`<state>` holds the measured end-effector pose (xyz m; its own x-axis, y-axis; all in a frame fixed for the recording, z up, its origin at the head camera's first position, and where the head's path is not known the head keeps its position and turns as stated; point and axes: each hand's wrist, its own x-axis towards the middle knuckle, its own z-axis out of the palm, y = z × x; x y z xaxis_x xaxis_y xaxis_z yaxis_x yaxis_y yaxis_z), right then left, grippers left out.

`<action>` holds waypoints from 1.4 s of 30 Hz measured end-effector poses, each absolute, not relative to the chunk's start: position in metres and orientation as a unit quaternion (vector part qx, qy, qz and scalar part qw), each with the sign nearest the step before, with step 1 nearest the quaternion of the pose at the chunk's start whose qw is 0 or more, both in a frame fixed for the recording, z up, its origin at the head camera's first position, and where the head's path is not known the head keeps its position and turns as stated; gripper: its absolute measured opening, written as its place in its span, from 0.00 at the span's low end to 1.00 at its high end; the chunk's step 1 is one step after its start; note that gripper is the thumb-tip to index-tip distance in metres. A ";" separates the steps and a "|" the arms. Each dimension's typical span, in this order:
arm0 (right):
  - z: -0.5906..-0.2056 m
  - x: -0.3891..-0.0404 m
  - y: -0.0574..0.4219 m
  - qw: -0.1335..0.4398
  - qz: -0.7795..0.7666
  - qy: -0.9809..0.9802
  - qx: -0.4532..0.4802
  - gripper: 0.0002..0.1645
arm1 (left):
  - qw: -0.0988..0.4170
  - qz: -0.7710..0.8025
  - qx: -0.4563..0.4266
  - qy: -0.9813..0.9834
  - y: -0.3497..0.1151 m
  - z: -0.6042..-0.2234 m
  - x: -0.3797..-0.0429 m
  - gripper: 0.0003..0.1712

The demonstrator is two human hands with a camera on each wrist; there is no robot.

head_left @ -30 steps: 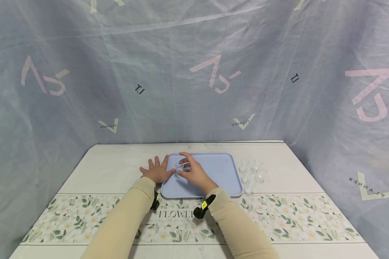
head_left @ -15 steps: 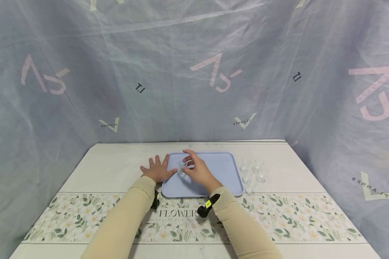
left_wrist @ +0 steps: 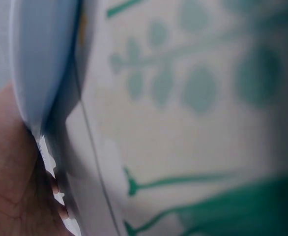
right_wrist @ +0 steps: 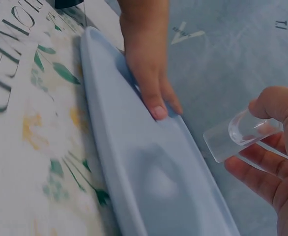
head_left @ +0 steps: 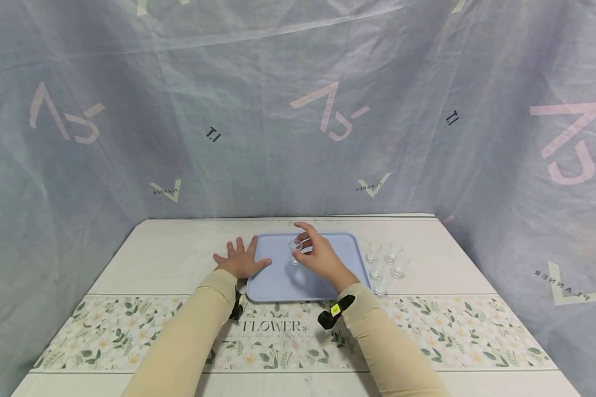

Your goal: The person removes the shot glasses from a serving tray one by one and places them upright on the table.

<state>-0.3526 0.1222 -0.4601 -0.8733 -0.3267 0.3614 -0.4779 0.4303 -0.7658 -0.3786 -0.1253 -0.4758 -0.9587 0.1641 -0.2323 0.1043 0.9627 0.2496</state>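
A small clear shot glass (head_left: pixel 294 252) is pinched between the thumb and fingers of my right hand (head_left: pixel 320 258), over the left-middle part of the blue tray (head_left: pixel 328 281). The right wrist view shows the shot glass (right_wrist: pixel 242 132) apart from the tray's surface, with a shadow on the tray (right_wrist: pixel 129 142) nearby. My left hand (head_left: pixel 241 263) lies with fingers spread over the tray's left edge, its thumb on the tray. Only part of that left hand (left_wrist: pixel 9 162) shows in the left wrist view, against the tray rim (left_wrist: pixel 41 64).
Several more clear shot glasses (head_left: pixel 391 253) stand in a group on the table just right of the tray. A white tablecloth with a floral band (head_left: pixel 442 331) covers the table. Grey curtain (head_left: pixel 258 138) hangs behind and at both sides.
My right hand has moved right with the shot glass, away from the left thumb, and slightly up in the view. The left hand stays in place at the tray's left edge.
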 end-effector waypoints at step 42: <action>-0.406 -0.280 0.284 0.137 0.414 -0.888 0.149 0.46 | 0.123 0.139 0.075 0.980 -0.127 -0.475 -0.375 0.55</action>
